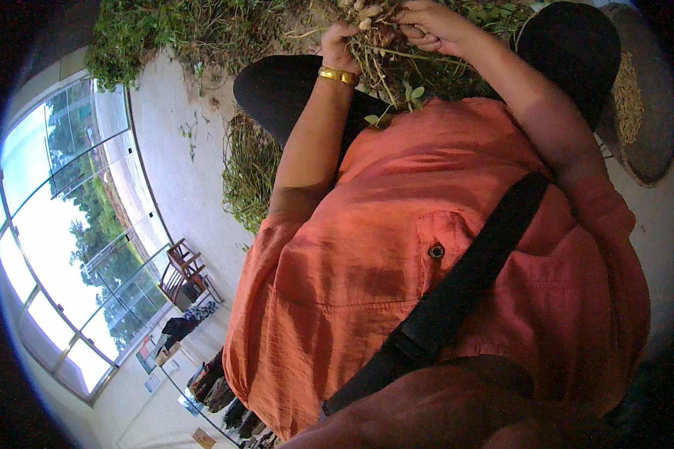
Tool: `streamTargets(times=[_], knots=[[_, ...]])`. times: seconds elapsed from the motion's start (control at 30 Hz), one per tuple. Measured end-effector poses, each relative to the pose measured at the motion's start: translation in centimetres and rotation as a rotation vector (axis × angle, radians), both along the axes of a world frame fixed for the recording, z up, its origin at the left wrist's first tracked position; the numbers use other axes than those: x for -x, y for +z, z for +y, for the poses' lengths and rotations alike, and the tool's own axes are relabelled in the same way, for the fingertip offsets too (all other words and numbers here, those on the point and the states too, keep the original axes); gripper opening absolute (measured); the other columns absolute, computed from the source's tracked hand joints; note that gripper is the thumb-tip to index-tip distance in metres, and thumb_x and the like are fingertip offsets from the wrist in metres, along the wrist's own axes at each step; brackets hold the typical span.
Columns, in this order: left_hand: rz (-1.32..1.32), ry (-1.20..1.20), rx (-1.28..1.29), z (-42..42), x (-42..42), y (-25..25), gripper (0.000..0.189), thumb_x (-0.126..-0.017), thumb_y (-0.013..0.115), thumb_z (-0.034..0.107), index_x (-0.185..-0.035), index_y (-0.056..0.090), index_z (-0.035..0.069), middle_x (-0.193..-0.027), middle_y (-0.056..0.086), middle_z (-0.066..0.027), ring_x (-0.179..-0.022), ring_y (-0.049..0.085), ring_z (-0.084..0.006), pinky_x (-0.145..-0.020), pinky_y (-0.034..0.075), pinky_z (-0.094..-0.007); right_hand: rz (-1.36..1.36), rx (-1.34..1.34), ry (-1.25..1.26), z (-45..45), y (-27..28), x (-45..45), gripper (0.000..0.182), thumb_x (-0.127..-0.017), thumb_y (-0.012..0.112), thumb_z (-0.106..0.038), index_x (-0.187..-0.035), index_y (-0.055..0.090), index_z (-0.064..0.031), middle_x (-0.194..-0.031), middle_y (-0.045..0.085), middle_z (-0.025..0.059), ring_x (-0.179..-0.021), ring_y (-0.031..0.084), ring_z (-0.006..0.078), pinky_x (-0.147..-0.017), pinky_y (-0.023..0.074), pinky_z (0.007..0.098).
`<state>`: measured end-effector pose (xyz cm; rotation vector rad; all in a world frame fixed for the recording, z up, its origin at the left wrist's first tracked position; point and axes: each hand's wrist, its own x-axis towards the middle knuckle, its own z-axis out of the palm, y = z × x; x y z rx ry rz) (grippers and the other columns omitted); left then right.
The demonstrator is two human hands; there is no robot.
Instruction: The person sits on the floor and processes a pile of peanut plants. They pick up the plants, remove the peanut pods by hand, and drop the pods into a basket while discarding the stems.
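Observation:
At the top of the head view, my left hand [340,45], with a gold-coloured bracelet [338,75] at its wrist, is closed around the stems of a peanut plant [379,50]. Its roots bear several pale peanut pods [369,12], turned upward. To the right, my right hand [429,28] is at the root cluster with its fingers curled on what looks like a pod; part of the fingertips is hidden. A few green leaves [413,95] hang from the plant over my lap.
Uprooted plants [202,28] lie in a heap ahead, and more [251,168] lie beside my left leg. On the right stands a shallow round container [660,129] holding picked peanuts [628,101]. A wooden chair [182,264] is by the large windows at left.

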<state>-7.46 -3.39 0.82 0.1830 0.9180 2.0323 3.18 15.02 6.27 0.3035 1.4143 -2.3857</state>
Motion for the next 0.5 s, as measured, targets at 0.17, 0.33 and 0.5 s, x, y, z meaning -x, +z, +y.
streamTargets(times=[0.17,0.33,0.5], knots=[[0.031,-0.058,-0.038,-1.2,1.5,-1.7,0.058,-0.063,0.051,0.017,-0.12,0.046,0.002,-0.111,0.056,-0.0155,-0.098,0.055,-0.0334,-0.085,0.048,-0.0495,-0.034,-0.09,0.01,-0.5,0.7,0.0,0.028,-0.092,0.044,-0.01,-0.065,0.038,-0.008,-0.052,0.036,0.0026,-0.039,0.024,0.0096,-0.039,0.0215,0.0268],[0.039,-0.007,0.02,0.0,-0.2,-0.3,0.058,-0.062,0.051,0.017,-0.117,0.048,0.0,-0.109,0.057,-0.015,-0.095,0.057,-0.0317,-0.084,0.048,-0.0456,-0.023,-0.196,-0.06,-0.5,-0.2,0.1,0.027,-0.093,0.045,-0.012,-0.067,0.042,-0.0066,-0.054,0.038,0.0027,-0.039,0.025,0.0096,-0.039,0.0222,0.0259],[-0.013,-0.034,-0.057,1.1,-0.9,2.1,0.043,-0.067,0.057,0.017,-0.107,0.057,0.0,-0.098,0.062,-0.0141,-0.081,0.06,-0.0276,-0.07,0.051,-0.0379,-0.085,0.255,-0.066,0.0,0.6,0.0,0.025,-0.095,0.042,-0.017,-0.073,0.046,-0.0048,-0.055,0.038,0.0019,-0.04,0.027,0.0097,-0.038,0.0242,0.0247]])
